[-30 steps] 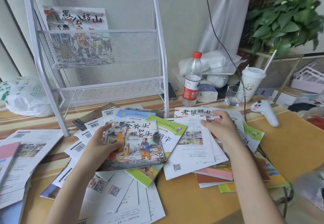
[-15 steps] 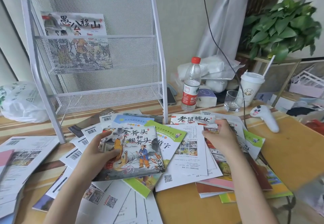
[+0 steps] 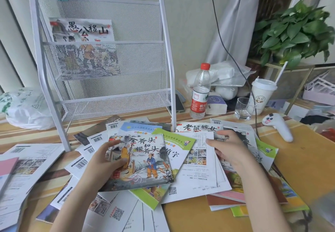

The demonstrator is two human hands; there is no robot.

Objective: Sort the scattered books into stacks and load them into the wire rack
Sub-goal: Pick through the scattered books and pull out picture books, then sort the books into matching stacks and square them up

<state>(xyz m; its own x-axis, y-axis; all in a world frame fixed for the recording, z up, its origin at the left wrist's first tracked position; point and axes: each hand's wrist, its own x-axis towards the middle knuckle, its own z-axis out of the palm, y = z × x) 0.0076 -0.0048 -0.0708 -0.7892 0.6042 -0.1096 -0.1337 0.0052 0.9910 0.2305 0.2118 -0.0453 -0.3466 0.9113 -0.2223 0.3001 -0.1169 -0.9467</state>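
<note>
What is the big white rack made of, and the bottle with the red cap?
The white rack looks like painted metal: smooth bent tubes for the frame and fine wire mesh you can see the wall and a book through. The bottle looks like clear thin plastic, see-through and shiny, with a red plastic-looking cap and a printed red label.

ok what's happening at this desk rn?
A person is sorting scattered books. The left hand grips an illustrated picture book on top of the pile; the right hand rests on a white back cover beside it. The wire rack behind holds one book in its upper pocket; the rest lie loose on the table.
</note>
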